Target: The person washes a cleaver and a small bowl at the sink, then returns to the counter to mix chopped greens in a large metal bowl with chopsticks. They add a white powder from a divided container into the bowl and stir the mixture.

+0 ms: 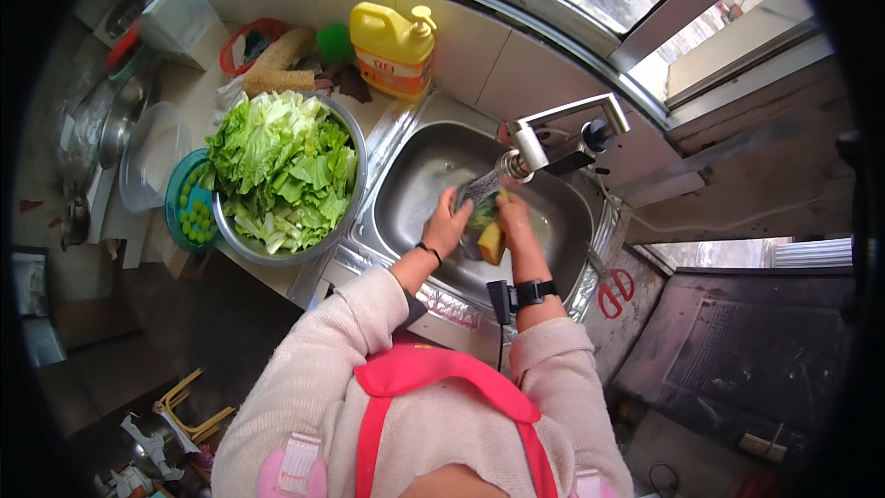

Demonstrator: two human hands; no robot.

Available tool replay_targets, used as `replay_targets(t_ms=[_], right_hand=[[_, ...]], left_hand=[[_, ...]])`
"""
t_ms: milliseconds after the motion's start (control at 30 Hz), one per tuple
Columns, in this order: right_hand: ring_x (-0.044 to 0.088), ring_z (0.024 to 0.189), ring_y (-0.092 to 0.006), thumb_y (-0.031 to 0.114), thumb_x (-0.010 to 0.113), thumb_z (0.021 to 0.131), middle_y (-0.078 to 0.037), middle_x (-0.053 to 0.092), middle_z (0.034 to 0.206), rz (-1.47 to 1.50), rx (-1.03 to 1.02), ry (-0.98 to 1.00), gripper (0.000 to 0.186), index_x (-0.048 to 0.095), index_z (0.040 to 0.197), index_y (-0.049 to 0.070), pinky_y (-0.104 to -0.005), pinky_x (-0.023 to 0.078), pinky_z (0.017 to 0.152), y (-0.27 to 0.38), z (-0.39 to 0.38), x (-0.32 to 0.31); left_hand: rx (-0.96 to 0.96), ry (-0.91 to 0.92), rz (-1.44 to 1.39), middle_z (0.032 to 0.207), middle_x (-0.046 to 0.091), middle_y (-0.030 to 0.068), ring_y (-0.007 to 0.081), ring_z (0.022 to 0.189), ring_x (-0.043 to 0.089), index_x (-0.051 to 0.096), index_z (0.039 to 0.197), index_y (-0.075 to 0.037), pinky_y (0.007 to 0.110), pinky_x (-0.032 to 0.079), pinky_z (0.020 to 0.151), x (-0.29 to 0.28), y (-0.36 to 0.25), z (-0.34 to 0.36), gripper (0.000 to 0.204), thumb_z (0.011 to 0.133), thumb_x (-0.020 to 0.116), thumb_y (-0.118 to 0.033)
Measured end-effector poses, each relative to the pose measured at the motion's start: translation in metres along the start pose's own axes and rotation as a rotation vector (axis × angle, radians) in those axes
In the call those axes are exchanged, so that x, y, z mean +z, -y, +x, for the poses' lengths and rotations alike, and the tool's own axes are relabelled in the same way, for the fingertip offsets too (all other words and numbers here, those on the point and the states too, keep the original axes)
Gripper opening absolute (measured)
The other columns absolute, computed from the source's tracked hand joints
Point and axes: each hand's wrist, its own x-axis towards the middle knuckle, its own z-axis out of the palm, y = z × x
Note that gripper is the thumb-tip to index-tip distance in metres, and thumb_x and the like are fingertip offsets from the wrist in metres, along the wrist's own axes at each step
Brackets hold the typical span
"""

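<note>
Both hands are over the metal sink (415, 161), below the tap (525, 152) and its running water. My left hand (446, 223) is closed at the left of the stream, on something blurred that I cannot make out. At the right, my right hand (516, 219) has its fingers closed round a yellow, sponge-like piece (491, 243). Dark and greenish shapes show between the hands, smeared by water and motion. Left of the sink, a large metal basin (355, 186) holds heaped green lettuce leaves (295, 161).
A yellow jug with a pump (395, 48) stands behind the sink. Beside the basin are a teal bowl (172, 207) of green round pieces and a clear plastic tub (152, 152). Loofahs (277, 65) lie at the back. Red-handled scissors (616, 293) are right of the sink.
</note>
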Motion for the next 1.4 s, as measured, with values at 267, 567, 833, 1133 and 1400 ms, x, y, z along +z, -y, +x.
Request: replay_targets(t_ms=[267,567,833,1133,1400], right_hand=[[0.058,0.08,-0.0166,0.013,0.057,0.079,-0.009,0.063,0.093,-0.619,-0.219,0.819,0.023,0.063,0.098,0.004,-0.0295,0.046,0.07,-0.012,-0.027,0.009],[0.06,0.08,-0.0296,0.009,0.053,0.072,-0.011,0.058,0.083,-1.108,-0.906,-0.074,0.015,0.065,0.081,0.013,-0.038,0.048,0.067,-0.002,-0.023,0.002],[0.061,0.086,-0.0271,0.012,0.065,0.071,-0.018,0.063,0.093,-0.651,-0.181,0.085,0.035,0.059,0.103,-0.001,-0.0336,0.046,0.076,-0.029,-0.023,-0.019],[0.062,0.075,-0.0229,0.01,0.058,0.081,-0.012,0.061,0.087,0.636,0.287,0.323,0.022,0.053,0.097,-0.004,-0.0337,0.053,0.067,-0.037,-0.017,-0.045],[0.061,0.078,-0.0246,0.01,0.054,0.082,-0.014,0.061,0.091,0.689,0.235,0.423,0.023,0.054,0.099,-0.006,-0.033,0.051,0.067,-0.025,-0.017,-0.034]], left_hand=[[-0.037,0.091,0.101,0.112,0.054,0.0168,0.0234,0.105,0.052,0.043,0.121,0.001,0.031,0.039,0.089,-0.026,-0.002,0.016,0.058,0.083,0.053,-0.042],[-0.337,0.267,-0.167,0.096,0.059,0.0116,0.0241,0.082,0.06,0.048,0.116,-0.008,0.036,0.048,0.066,-0.028,-0.012,0.008,0.047,0.082,0.053,-0.04],[0.332,-0.154,0.609,0.092,0.052,0.0181,0.0381,0.081,0.055,0.04,0.125,-0.018,0.045,0.046,0.07,-0.047,-0.021,-0.002,0.056,0.075,0.062,-0.032],[0.367,-0.247,0.644,0.095,0.054,0.0127,0.0323,0.082,0.056,0.038,0.127,-0.014,0.04,0.047,0.069,-0.066,-0.036,-0.003,0.06,0.074,0.065,-0.024],[0.174,-0.21,0.426,0.107,0.057,0.0168,0.0305,0.097,0.056,0.044,0.121,-0.004,0.035,0.045,0.081,-0.07,-0.014,-0.006,0.049,0.078,0.061,-0.021]])
